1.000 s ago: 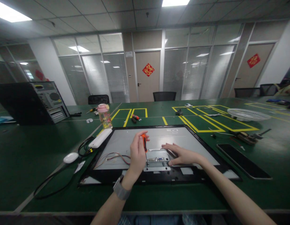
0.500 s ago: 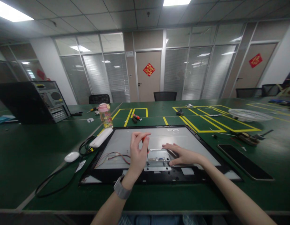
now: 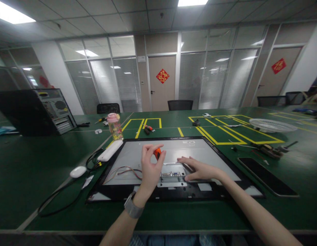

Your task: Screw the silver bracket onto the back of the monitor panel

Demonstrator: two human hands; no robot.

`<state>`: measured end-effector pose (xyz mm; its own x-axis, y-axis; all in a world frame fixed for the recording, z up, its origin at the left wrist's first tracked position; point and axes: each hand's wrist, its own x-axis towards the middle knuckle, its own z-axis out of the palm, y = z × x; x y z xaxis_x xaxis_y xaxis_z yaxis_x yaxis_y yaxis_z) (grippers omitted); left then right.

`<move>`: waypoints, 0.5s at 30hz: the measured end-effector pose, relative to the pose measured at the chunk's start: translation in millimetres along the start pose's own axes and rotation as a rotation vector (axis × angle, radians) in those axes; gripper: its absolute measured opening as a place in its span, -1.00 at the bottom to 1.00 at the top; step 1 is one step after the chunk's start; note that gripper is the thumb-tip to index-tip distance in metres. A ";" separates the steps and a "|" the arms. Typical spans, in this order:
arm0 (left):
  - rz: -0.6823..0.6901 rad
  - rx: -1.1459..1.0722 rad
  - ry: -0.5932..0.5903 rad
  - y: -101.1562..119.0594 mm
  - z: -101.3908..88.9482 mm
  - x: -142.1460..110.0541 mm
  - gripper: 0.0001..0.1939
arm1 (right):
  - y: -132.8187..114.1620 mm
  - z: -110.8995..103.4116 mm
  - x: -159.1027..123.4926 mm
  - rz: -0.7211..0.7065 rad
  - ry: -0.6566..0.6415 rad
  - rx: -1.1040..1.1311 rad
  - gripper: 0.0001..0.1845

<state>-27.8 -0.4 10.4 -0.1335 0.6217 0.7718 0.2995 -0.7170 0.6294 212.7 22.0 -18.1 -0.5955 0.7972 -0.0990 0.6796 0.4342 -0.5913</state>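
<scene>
A flat monitor panel (image 3: 137, 150) with a grey metal back and black frame lies face down before me. Near its front edge sits a metal bracket (image 3: 171, 185) with a blue video port (image 3: 175, 174). My left hand (image 3: 150, 164) pinches the orange handle of a screwdriver (image 3: 157, 153) above the bracket's left side; its shaft and tip are mostly hidden by my fingers. My right hand (image 3: 199, 169) lies with fingers spread at the bracket's right side, touching it. Thin coloured wires (image 3: 126, 168) run across the panel left of my left hand.
Left of the panel are a white mouse (image 3: 78, 172), a white oblong case (image 3: 110, 151), black cables and a pink-lidded bottle (image 3: 115, 126). A black computer case (image 3: 27, 111) stands far left. On the right lie a phone (image 3: 267, 176) and a white round mesh piece (image 3: 272, 125).
The screwdriver handle has tilted or turned in my left hand, showing more orange between the fingers. My left hand has shifted very slightly; my right hand stays put.
</scene>
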 end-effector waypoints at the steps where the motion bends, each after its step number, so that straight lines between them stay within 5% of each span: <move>1: -0.008 -0.009 -0.004 0.2 -0.5 0.0 -0.83 | -0.3 -0.2 -0.2 0.000 0.001 0.000 -0.07; 8: -0.194 -0.179 -0.077 -2.1 -0.5 -2.8 -0.65 | -0.5 -0.8 0.1 -0.004 0.008 0.000 -0.11; 15: -0.002 0.004 -0.030 1.5 -1.3 0.0 -0.81 | 4.1 1.6 0.7 -0.020 0.007 0.001 -0.11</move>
<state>-28.6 -1.9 11.5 -0.1057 0.6323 0.7675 0.3027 -0.7148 0.6305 214.3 23.6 -21.9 -0.6055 0.7916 -0.0816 0.6673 0.4492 -0.5941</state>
